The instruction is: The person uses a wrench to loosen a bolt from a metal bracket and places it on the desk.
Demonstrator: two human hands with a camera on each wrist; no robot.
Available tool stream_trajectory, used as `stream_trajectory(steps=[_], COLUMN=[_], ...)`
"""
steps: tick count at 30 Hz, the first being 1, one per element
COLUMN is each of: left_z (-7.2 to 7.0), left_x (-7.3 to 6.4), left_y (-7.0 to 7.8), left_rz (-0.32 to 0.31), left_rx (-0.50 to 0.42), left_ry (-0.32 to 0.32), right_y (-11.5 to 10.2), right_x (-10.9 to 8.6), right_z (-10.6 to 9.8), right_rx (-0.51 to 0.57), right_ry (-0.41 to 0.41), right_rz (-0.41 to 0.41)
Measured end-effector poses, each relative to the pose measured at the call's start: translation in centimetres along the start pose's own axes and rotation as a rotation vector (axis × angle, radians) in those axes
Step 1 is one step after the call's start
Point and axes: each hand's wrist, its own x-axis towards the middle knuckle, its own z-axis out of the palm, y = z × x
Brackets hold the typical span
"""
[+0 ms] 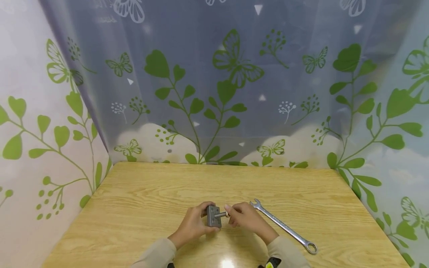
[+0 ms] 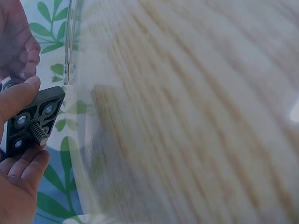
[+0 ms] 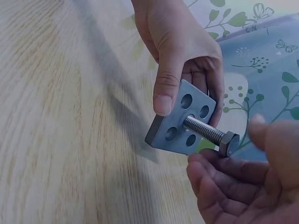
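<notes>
My left hand (image 1: 191, 225) grips a square grey metal plate (image 1: 213, 216) by opposite edges, thumb on one and fingers on the other. Several round holes surround the plate's centre, as the right wrist view shows. A hex bolt (image 3: 205, 130) runs through the middle; its threaded tip (image 2: 40, 135) sticks out of the dark ribbed back face in the left wrist view. Beneath the bolt head (image 3: 229, 143), the fingers of my right hand (image 1: 247, 217) touch it, loosely bent. The right thumb stands a little apart from the head.
A combination wrench (image 1: 285, 227) lies slantwise to the right of my right hand, its ring end toward me. The wood-grain table (image 1: 151, 186) meets a butterfly-and-leaf patterned curtain (image 1: 187, 93) at the back and on both sides.
</notes>
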Motion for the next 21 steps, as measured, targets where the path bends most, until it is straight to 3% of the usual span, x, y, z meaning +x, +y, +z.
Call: stream_trajectory(steps=[12, 21], left_z=[0.01, -0.12], left_x=[0.07, 0.27], left_y=[-0.05, 0.04], left_rz=[-0.009, -0.002], left_rx=[-0.024, -0.035], left_ry=[-0.008, -0.001], right_y=[-0.18, -0.27], right_x=[-0.16, 0.03], right_z=[-0.04, -0.06], right_rx=[-0.059, -0.054], right_ry=[0.071, 0.074], right_rz=[-0.063, -0.104])
